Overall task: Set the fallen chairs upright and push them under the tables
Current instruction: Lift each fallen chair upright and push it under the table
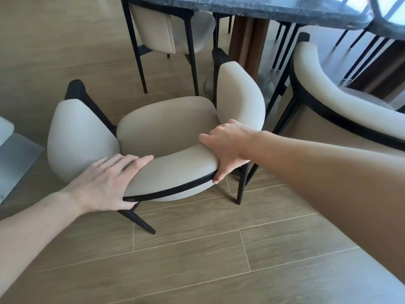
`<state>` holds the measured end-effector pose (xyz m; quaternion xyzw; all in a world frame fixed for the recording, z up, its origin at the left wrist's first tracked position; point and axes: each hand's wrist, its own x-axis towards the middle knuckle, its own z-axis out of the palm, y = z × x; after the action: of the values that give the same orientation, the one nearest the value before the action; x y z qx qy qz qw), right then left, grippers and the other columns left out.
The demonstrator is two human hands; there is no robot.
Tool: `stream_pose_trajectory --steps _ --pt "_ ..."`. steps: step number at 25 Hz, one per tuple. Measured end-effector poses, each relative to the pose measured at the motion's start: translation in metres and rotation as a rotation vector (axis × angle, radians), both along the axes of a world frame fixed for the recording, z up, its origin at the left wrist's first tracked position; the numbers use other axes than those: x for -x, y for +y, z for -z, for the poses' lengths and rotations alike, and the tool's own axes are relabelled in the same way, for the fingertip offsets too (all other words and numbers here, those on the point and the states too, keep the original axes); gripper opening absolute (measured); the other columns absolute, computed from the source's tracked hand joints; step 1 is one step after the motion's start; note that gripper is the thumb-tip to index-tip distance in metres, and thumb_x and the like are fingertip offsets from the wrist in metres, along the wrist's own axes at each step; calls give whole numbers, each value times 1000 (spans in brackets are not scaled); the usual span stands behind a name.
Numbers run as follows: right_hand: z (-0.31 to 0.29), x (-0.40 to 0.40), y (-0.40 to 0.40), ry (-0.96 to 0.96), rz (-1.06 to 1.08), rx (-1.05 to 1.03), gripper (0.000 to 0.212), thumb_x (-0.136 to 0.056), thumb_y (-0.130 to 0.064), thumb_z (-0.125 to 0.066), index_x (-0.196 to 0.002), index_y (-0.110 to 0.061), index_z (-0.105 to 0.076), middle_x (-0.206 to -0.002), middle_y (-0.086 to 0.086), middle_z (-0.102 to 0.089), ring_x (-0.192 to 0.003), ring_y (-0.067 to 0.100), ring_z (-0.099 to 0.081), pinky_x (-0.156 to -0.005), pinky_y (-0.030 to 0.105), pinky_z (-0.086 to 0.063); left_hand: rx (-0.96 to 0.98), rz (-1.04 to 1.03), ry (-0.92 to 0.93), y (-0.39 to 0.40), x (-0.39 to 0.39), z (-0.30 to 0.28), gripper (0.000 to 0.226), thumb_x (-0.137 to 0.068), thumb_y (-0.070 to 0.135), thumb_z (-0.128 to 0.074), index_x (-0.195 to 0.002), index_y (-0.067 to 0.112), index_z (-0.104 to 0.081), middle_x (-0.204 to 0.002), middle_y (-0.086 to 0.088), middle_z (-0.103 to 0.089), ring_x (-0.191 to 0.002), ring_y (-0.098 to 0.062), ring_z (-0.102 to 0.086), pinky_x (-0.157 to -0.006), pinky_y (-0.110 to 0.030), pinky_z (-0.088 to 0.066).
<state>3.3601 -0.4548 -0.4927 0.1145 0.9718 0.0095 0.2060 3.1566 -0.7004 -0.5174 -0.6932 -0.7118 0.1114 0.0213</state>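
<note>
A beige upholstered chair (166, 128) with a black frame stands upright on its legs in front of me, its seat facing the dark stone-topped table (274, 9). My left hand (105, 183) lies on the left part of the curved backrest with fingers spread nearly straight and the thumb under the black rim. My right hand (228, 148) grips the right part of the backrest, fingers curled over the top and thumb down on the black rim. The chair's seat is out from under the table.
A second beige chair (173, 29) sits pushed under the table at the back left. Another beige chair (328, 88) stands close on the right. The table's brown pedestal (249, 40) rises behind the chair. Wood-look floor (197, 249) stretches in the foreground.
</note>
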Motion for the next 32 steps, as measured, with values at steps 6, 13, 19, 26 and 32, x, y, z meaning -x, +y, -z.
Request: stream_pose_trajectory --steps 6,13,19,26,32 --pt "-13 7 -14 -59 63 -79 82 -47 -79 -76 -95 -22 -43 -66 -6 -37 -65 22 -45 -77 41 -57 61 156 18 4 15 -12 121 -42 57 -91 -144 10 -48 -104 -1 -69 -80 -21 -68 -57 -32 -60" --pt "-14 43 -4 -13 232 -97 81 -44 -83 -71 -92 -24 -41 -63 -8 -40 -52 12 -35 -57 31 -40 71 295 107 61 91 -25 118 -41 59 -92 -142 11 -52 -102 0 -71 -77 -22 -71 -41 -29 -54" --pt "-17 82 46 -36 323 -102 83 -45 -85 -69 -92 -24 -38 -63 -8 -34 -60 22 -44 -59 32 -42 111 393 69 136 144 -29 121 -38 58 -94 -140 14 -46 -98 1 -71 -71 -21 -68 -40 -26 -49" --pt "-17 119 80 -45 384 -101 83 -44 -86 -68 -91 -23 -42 -61 -8 -32 -51 16 -33 -55 31 -33 127 482 126 196 193 -20 120 -48 64 -89 -148 13 -48 -108 1 -68 -79 -21 -67 -46 -32 -55" --pt "-12 135 81 -63 480 -81 85 -46 -81 -73 -101 -21 -51 -62 -9 -33 -63 23 -45 -62 33 -41 83 606 82 218 221 -12 126 -37 66 -91 -143 16 -45 -99 3 -68 -69 -20 -65 -38 -28 -51"
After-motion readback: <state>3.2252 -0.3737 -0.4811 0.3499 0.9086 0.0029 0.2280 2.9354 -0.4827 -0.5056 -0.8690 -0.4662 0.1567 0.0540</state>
